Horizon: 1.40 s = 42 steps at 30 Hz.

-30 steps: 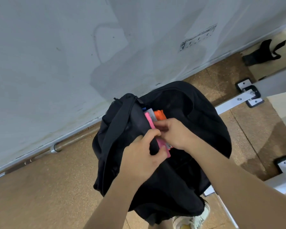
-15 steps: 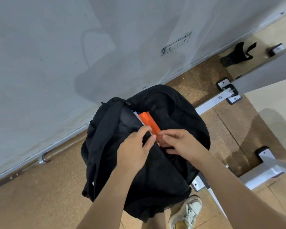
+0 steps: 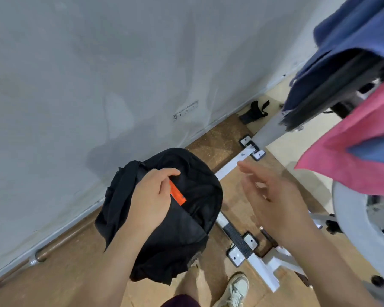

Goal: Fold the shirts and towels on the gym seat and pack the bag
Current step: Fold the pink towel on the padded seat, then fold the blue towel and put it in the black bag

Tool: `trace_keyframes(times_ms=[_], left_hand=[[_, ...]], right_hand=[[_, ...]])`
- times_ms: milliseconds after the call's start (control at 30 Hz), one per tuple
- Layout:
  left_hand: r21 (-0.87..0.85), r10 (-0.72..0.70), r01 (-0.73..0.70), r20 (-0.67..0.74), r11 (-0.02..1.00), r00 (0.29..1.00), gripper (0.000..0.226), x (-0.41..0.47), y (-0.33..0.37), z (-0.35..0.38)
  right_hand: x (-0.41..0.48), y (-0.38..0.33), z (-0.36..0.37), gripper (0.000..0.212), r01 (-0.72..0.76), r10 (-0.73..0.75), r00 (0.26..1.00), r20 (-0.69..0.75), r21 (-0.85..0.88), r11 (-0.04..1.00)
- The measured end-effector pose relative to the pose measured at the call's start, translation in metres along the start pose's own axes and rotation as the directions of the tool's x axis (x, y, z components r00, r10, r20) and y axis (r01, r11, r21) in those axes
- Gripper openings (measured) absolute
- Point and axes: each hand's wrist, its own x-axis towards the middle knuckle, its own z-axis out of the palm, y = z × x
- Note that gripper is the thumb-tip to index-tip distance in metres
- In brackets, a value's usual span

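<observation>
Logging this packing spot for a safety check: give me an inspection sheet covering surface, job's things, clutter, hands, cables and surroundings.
Surface: brown floor under the black bag.
Job's things: orange item showing in the bag's opening; pink towel and blue cloth draped over the gym seat.
Clutter: black strap on the floor.
Hands: left hand grips the bag's opening edge; right hand open, in the air.
Cables: nothing seen.
Surroundings: grey wall, white machine frame, a shoe.

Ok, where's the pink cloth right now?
Head view, far right: the pink cloth hangs beside the black seat pad, below the blue cloth, above the open right hand, apart from the bag.
</observation>
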Motion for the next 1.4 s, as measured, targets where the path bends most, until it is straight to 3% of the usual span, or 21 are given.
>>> trace_keyframes(times_ms=[200,333,500,700,833,900,1000,1067,1100,1133,1200,1233,1267,1333,1400], left_hand=[[-0.062,0.314,-0.313,0.006,0.948,0.950,0.036,-0.062,0.131,-0.025],[-0.088,0.486,-0.484,0.013,0.871,0.874,0.032,-0.105,0.207,-0.019],[-0.025,0.600,-0.599,0.020,0.800,0.800,0.032,-0.127,0.271,-0.004],[0.060,0.583,-0.590,0.102,0.805,0.806,0.037,-0.121,0.337,0.010],[0.086,0.432,-0.457,0.209,0.886,0.877,0.046,-0.092,0.362,0.060],[0.123,0.407,-0.439,0.218,0.890,0.887,0.052,-0.080,0.366,0.087],[0.080,0.342,-0.349,0.081,0.934,0.936,0.059,-0.068,0.373,0.110],[-0.050,0.278,-0.278,-0.016,0.959,0.960,0.046,-0.066,0.385,0.112],[-0.115,0.285,-0.288,-0.040,0.951,0.958,0.036,-0.069,0.391,0.111],[-0.148,0.325,-0.328,-0.044,0.933,0.945,0.030,-0.075,0.397,0.108],[-0.161,0.456,-0.451,-0.002,0.878,0.890,0.037,-0.096,0.410,0.098],[-0.177,0.517,-0.501,0.056,0.847,0.854,0.043,-0.107,0.415,0.093],[-0.179,0.556,-0.534,0.113,0.826,0.823,0.048,-0.115,0.418,0.088],[-0.182,0.570,-0.542,0.193,0.821,0.799,0.045,-0.118,0.419,0.081],[-0.235,0.467,-0.427,0.153,0.873,0.871,0.031,-0.106,0.415,0.073]], right_hand=[[-0.067,-0.024,-0.097,0.045,0.233,-0.261,0.921,-0.290,-0.130,0.964],[-0.106,-0.023,-0.148,0.056,0.292,-0.310,0.867,-0.390,-0.106,0.950],[-0.135,-0.005,-0.198,0.061,0.280,-0.273,0.876,-0.398,-0.042,0.959],[-0.129,0.024,-0.251,0.060,0.159,-0.069,0.916,-0.395,0.199,0.967],[-0.105,0.058,-0.275,0.063,-0.064,0.247,0.930,-0.271,0.542,0.838],[-0.093,0.072,-0.277,0.064,-0.115,0.291,0.928,-0.231,0.565,0.817],[-0.079,0.076,-0.280,0.061,-0.180,0.264,0.929,-0.261,0.305,0.935],[-0.078,0.067,-0.285,0.055,-0.197,0.230,0.922,-0.311,0.137,0.971],[-0.077,0.061,-0.291,0.051,-0.160,0.211,0.929,-0.303,0.183,0.970],[-0.077,0.053,-0.298,0.044,-0.097,0.196,0.945,-0.261,0.348,0.933],[-0.071,0.036,-0.316,0.021,-0.052,0.140,0.989,-0.053,0.756,0.653],[-0.065,0.031,-0.322,0.019,-0.072,0.090,0.996,0.027,0.835,0.546],[-0.056,0.026,-0.327,0.017,-0.071,0.044,0.997,0.056,0.851,0.520],[-0.038,0.017,-0.333,0.006,-0.030,0.029,0.999,0.015,0.786,0.618],[-0.025,0.008,-0.339,0.015,0.005,0.027,0.999,-0.031,0.741,0.672]])
